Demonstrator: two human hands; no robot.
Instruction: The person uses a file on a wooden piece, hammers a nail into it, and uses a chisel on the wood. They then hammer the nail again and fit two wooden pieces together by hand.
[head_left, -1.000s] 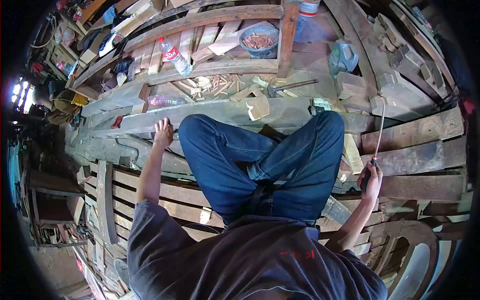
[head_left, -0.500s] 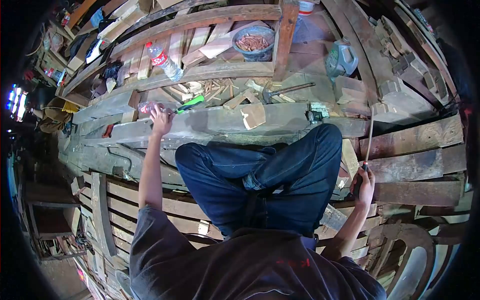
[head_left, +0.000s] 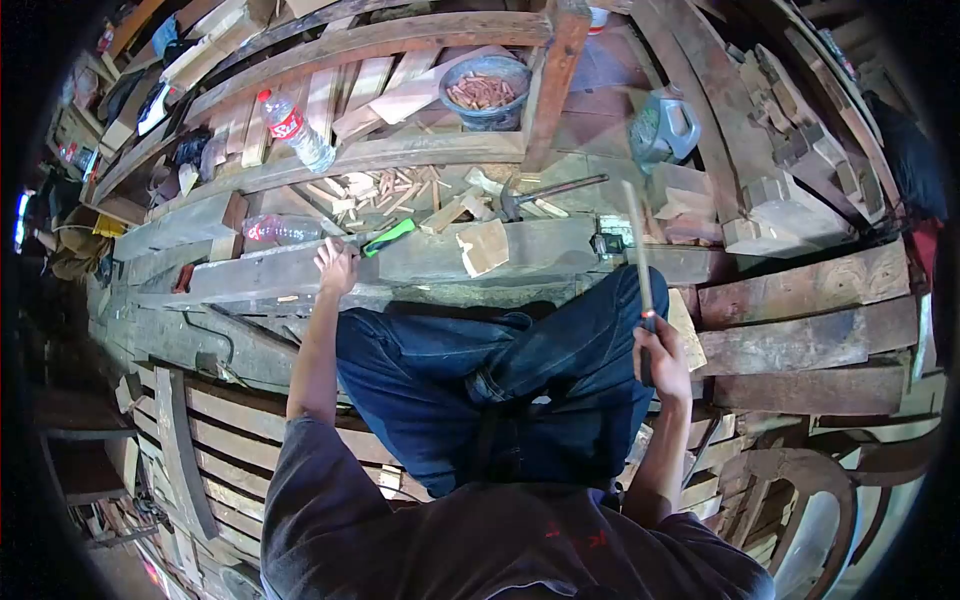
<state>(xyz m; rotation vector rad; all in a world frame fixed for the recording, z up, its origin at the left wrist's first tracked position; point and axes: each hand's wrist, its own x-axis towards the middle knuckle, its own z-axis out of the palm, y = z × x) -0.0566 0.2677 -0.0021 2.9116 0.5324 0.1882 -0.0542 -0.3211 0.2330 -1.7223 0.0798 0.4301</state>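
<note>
I note, at the left, a clear bottle (head_left: pixel 283 230) on its side, just beside my left hand (head_left: pixel 337 270). That hand has its fingers bent about the metal end of a green-handled tool (head_left: pixel 388 238), at the wooden beam (head_left: pixel 420 252). A grip on the metal calls for light finger pressure; I judge the green handle the safer hold. A flat piece of wood (head_left: pixel 484 248) and a hammer (head_left: pixel 510 200) sit to the right of it. My right hand (head_left: pixel 668 365) is clenched on the dark handle of a long thin tool (head_left: pixel 643 270), its shaft pointing away from my body, its tip blurred. The shaft appears to pass over or near my knee (head_left: pixel 628 295); sound practice is a firm wrist and clearance from the leg.
</note>
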